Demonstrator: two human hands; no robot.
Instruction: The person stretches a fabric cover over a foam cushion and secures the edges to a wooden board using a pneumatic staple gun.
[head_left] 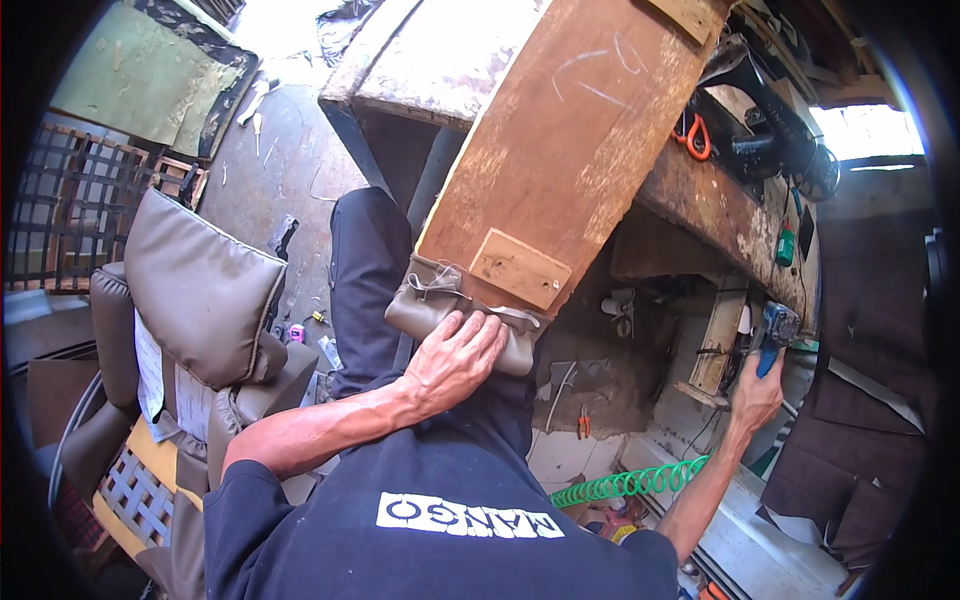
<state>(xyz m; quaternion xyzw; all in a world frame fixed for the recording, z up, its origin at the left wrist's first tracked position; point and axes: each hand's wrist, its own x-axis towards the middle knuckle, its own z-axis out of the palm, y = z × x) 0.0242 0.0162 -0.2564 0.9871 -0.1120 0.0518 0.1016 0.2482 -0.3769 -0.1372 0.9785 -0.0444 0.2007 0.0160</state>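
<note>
My left hand (455, 360) presses its bent fingers over a padded strip of grey-brown leather (412, 308), gripping it. That leather wraps the near end of a long wooden board (540, 180), with a loose, ragged edge lying on the wood. A smaller wood block (520, 268) sits on the board just beyond the leather. Out to the right, my right hand (757, 395) is closed round the blue handle of a staple gun (779, 328), held near the workbench edge and away from the board.
A green coiled hose (630, 483) passes behind my right forearm. Orange-handled scissors (694, 137) and a black sewing machine (775, 125) are on the workbench (690, 205) at right. Left stands a chair with a brown padded back (205, 285). Pliers (583, 422) lie on the floor.
</note>
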